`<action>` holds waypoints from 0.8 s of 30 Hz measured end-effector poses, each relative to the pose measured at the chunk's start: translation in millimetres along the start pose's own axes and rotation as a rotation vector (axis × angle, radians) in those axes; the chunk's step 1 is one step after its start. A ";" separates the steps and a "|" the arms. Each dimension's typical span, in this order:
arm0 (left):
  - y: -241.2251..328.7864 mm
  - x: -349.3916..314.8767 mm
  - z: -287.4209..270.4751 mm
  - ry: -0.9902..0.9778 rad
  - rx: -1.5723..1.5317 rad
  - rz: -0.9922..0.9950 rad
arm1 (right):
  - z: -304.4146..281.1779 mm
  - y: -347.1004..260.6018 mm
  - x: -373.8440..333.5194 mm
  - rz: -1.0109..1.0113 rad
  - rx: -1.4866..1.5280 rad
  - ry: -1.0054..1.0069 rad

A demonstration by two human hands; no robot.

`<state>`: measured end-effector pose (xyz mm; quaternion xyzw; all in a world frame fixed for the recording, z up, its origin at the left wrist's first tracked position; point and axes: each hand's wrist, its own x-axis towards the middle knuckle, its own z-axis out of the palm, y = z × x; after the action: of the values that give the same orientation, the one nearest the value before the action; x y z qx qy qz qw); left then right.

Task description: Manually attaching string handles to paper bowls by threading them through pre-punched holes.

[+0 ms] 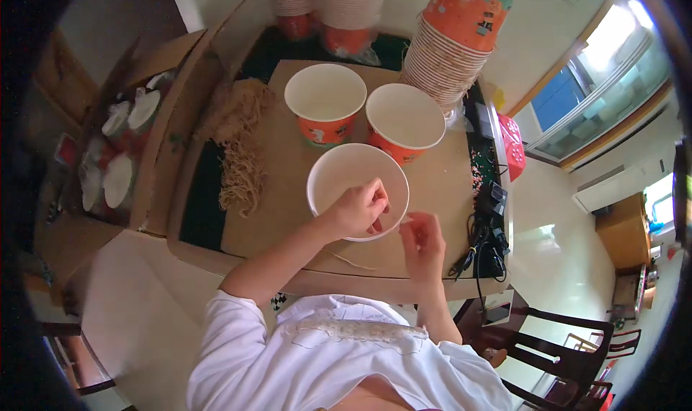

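Three paper buckets, white inside, stand on a brown cardboard sheet (288,242). My left hand (358,208) is over the mouth of the nearest bucket (328,179), its fingers curled together; what they hold, if anything, is hidden. Just outside that bucket's right rim, my right hand (424,242) has its thumb and fingers pinched, and a small pale bit shows at the tips. Behind are the left bucket (326,128) and the right bucket (395,149), both with orange printed sides. A thin strand of twine (349,260) lies near the table's front edge.
Tangled beige twine (241,173) lies on the left. An open cardboard box (176,123) with wrapped buckets stands beyond it. A tall bucket stack (450,58) rises at back right. Black cables and adapters (479,238) lie along the right edge, near a dark wooden chair (533,346).
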<state>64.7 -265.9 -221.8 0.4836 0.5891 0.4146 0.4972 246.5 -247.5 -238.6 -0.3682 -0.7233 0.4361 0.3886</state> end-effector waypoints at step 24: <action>-0.9 -6.4 7.3 0.015 0.431 0.400 | 2.7 25.2 2.6 0.267 0.347 -0.094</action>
<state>72.0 -272.3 -222.7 0.6816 0.5600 0.3733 0.2872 248.0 -237.4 -262.0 -0.3677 -0.5997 0.6181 0.3507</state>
